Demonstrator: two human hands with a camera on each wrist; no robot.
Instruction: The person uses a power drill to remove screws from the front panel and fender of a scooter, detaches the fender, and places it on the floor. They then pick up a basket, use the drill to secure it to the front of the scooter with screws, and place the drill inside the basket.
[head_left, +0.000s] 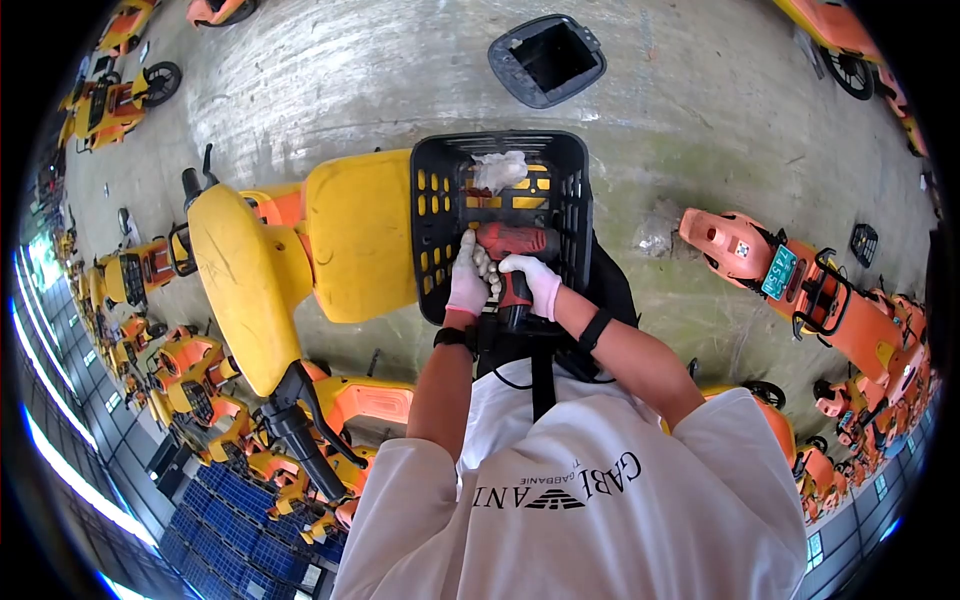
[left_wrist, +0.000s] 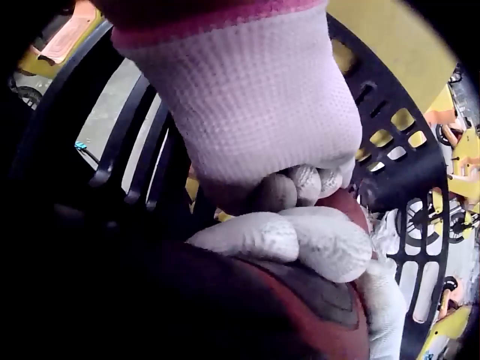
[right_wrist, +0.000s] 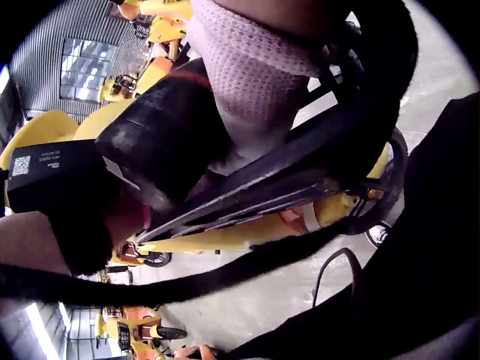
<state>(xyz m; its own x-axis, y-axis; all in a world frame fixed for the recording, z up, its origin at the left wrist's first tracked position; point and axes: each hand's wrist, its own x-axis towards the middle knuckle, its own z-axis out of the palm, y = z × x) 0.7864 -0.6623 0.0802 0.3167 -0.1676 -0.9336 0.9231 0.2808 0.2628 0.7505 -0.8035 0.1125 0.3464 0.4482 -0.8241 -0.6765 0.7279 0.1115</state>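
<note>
A red and black cordless drill (head_left: 515, 240) lies across the inside of a black plastic basket (head_left: 572, 190), its battery end toward the person. The right hand (head_left: 536, 284), in a white glove, grips its handle from the right. In the left wrist view white-gloved fingers (left_wrist: 322, 240) wrap over the drill. From the other side the left hand (head_left: 468, 277), also gloved, holds the drill, its thumb along the tool's left end and its other fingers curled. The black battery (right_wrist: 161, 131) shows below the right hand in the right wrist view. The tool's tip is hidden.
Crumpled white plastic (head_left: 499, 170) lies at the basket's far side. The basket adjoins a scooter's yellow seat (head_left: 360, 235). A black open bin-like part (head_left: 527, 85) rests on the concrete floor beyond. More orange and yellow scooters (head_left: 850, 315) stand on both sides.
</note>
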